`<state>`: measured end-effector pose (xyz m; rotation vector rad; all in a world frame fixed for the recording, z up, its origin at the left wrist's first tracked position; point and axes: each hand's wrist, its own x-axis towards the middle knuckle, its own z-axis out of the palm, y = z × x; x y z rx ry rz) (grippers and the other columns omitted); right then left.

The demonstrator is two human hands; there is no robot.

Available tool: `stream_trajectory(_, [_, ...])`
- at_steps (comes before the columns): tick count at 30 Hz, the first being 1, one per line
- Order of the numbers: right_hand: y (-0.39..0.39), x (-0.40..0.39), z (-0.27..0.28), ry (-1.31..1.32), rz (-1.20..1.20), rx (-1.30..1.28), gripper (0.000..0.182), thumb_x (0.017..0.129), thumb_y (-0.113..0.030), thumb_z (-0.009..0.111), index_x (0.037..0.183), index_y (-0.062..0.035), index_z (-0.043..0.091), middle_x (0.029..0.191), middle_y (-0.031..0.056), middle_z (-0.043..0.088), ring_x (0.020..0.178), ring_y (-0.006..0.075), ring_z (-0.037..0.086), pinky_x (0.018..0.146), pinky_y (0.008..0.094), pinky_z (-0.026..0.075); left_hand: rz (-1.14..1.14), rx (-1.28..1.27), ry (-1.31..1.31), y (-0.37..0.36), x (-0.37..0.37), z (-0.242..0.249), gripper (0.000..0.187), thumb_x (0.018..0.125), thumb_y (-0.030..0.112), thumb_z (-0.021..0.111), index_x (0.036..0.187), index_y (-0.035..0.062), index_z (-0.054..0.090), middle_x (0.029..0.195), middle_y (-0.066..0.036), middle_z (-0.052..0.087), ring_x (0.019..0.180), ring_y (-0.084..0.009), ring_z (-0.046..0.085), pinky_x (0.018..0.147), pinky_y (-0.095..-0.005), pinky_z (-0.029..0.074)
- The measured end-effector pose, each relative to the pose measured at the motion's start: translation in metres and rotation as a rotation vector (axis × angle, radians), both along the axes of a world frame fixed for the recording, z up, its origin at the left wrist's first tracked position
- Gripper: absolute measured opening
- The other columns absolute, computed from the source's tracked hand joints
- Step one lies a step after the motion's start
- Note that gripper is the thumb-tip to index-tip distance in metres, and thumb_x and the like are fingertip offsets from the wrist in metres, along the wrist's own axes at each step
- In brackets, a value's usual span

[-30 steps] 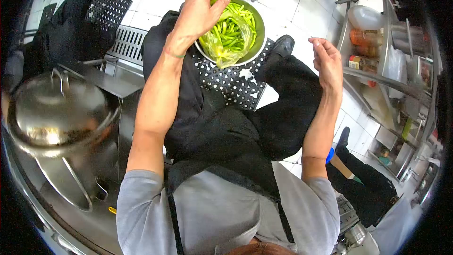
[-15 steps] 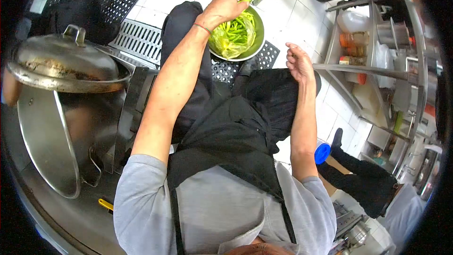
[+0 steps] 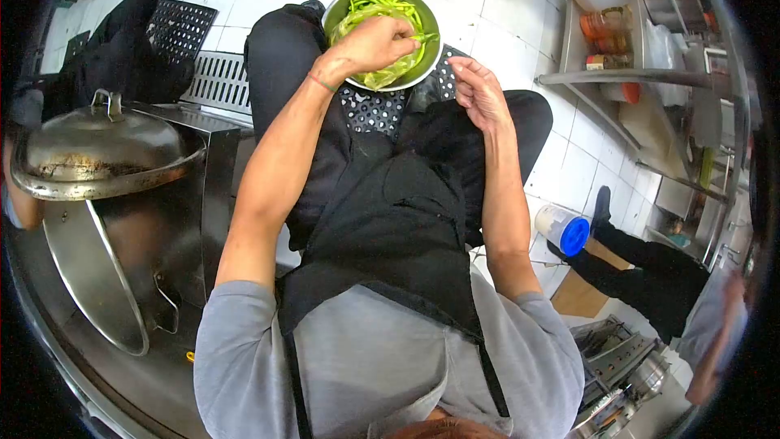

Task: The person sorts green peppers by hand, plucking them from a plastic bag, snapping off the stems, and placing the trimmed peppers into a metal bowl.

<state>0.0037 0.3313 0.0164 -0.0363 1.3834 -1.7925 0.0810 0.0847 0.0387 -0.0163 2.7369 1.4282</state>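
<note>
A round metal bowl (image 3: 435, 63) at the top centre holds long, thin green pods (image 3: 382, 5), too small to tell as beans or chillies. Some lie in a clear plastic bag (image 3: 380, 79) inside the bowl. Over the bowl, my left hand (image 3: 375, 46) is closed, with a green pod (image 3: 423, 36) pinched at its fingertips. My right hand (image 3: 483, 96) is just right of the bowl, above my right knee. Its fingers are curled and pressed together; whatever they hold, if anything, is too small to make out.
On the left stand a large pot (image 3: 154, 236) and a domed lid (image 3: 106, 142). Metal shelves (image 3: 634, 76) with jars line the right side. A blue-lidded tub (image 3: 561, 229) is near a person in dark trousers (image 3: 650, 289). Another person's dark-clothed leg (image 3: 122, 41) is upper left.
My left hand has moved from the bowl's far rim to over its near right part, still with a green pod. My right hand has come closer to the bowl. The view has shifted.
</note>
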Motion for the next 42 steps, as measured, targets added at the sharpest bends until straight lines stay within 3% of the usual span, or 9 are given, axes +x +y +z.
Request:
stream_trajectory(3, [-0.006, 0.013, 0.009, 0.085, 0.045, 0.055, 0.017, 0.093, -0.015, 0.065, 0.104, -0.0011, 0.066, 0.068, -0.0085, 0.052, 0.05, -0.001, 0.034, 0.042, 0.017, 0.025, 0.087, 0.388, -0.155, 0.023, 0.022, 0.007, 0.029, 0.091, 0.026, 0.061, 0.095, -0.0023, 0.066, 0.072, -0.011, 0.066, 0.059, -0.0173, 0.063, 0.057, -0.0323, 0.05])
stream_trajectory(4, [-0.01, 0.018, 0.014, 0.112, 0.06, 0.072, 0.018, 0.093, -0.016, 0.066, 0.104, -0.0016, 0.067, 0.068, -0.0085, 0.052, 0.05, -0.0007, 0.034, 0.042, 0.0172, 0.024, 0.066, 0.43, -0.148, 0.028, 0.025, 0.006, 0.028, 0.092, 0.025, 0.061, 0.097, -0.0021, 0.065, 0.07, -0.005, 0.063, 0.055, -0.0097, 0.059, 0.051, -0.027, 0.047])
stream_trajectory(7, [-0.018, 0.028, 0.019, 0.185, 0.066, 0.104, 0.019, 0.093, -0.019, 0.067, 0.102, -0.0028, 0.067, 0.069, -0.0082, 0.053, 0.051, 0.0001, 0.036, 0.043, 0.0179, 0.024, 0.082, 0.494, -0.183, 0.036, 0.03, 0.008, 0.029, 0.092, 0.025, 0.062, 0.095, -0.0037, 0.064, 0.073, -0.005, 0.064, 0.057, -0.0096, 0.058, 0.052, -0.0269, 0.047])
stream_trajectory(13, [-0.024, 0.033, 0.032, 0.329, 0.03, 0.108, 0.026, 0.093, -0.024, 0.066, 0.103, 0.0004, 0.067, 0.07, -0.0064, 0.056, 0.052, -0.0001, 0.038, 0.045, 0.0182, 0.027, 0.137, 0.462, -0.068, 0.034, 0.031, 0.003, 0.028, 0.091, 0.025, 0.065, 0.095, -0.0032, 0.066, 0.076, -0.006, 0.065, 0.069, -0.0093, 0.059, 0.06, -0.027, 0.048])
stream_trajectory(17, [-0.031, 0.034, 0.042, 0.35, 0.008, 0.108, 0.025, 0.093, -0.023, 0.066, 0.101, 0.0011, 0.068, 0.071, -0.0056, 0.058, 0.054, 0.0005, 0.041, 0.047, 0.0186, 0.03, 0.128, 0.536, -0.043, 0.035, 0.031, 0.003, 0.021, 0.095, 0.022, 0.063, 0.094, 0.0006, 0.062, 0.075, 0.003, 0.057, 0.067, -0.0056, 0.051, 0.057, -0.0227, 0.041])
stream_trajectory(22, [-0.034, 0.036, 0.045, 0.266, 0.006, 0.089, 0.023, 0.093, -0.022, 0.067, 0.093, 0.0012, 0.068, 0.073, -0.0043, 0.06, 0.064, 0.0031, 0.049, 0.056, 0.0199, 0.038, 0.182, 0.41, 0.015, 0.033, 0.035, 0.015, 0.023, 0.088, 0.02, 0.069, 0.087, -0.0023, 0.066, 0.073, -0.005, 0.065, 0.068, -0.0088, 0.056, 0.061, -0.0291, 0.048])
stream_trajectory(28, [-0.037, 0.049, 0.055, 0.46, -0.081, 0.063, 0.02, 0.093, -0.021, 0.067, 0.086, -0.0025, 0.064, 0.066, -0.0059, 0.055, 0.052, 0.0014, 0.042, 0.046, 0.0192, 0.031, 0.168, 0.359, 0.053, 0.042, 0.038, 0.027, 0.024, 0.088, 0.021, 0.069, 0.08, -0.0009, 0.064, 0.065, -0.001, 0.056, 0.063, -0.0074, 0.048, 0.055, -0.0285, 0.042])
stream_trajectory(36, [-0.021, 0.051, 0.068, 0.041, -0.02, -0.294, 0.019, 0.096, -0.017, 0.06, 0.08, -0.0072, 0.057, 0.061, -0.0058, 0.041, 0.046, 0.0022, 0.028, 0.041, 0.0195, 0.022, 0.096, 0.388, 0.053, 0.057, 0.043, 0.054, 0.03, 0.093, 0.029, 0.065, 0.074, 0.0074, 0.057, 0.066, 0.009, 0.047, 0.062, -0.0021, 0.039, 0.053, -0.0215, 0.032])
stream_trajectory(42, [0.001, -0.01, 0.065, -0.073, -0.156, -0.408, 0.011, 0.092, -0.013, 0.052, 0.084, -0.0054, 0.056, 0.075, 0.0021, 0.052, 0.056, 0.0071, 0.038, 0.045, 0.0218, 0.028, 0.221, 0.475, 0.09, 0.015, -0.01, 0.076, 0.024, 0.093, 0.029, 0.067, 0.084, 0.0064, 0.063, 0.069, 0.008, 0.05, 0.061, -0.0022, 0.04, 0.054, -0.0208, 0.034])
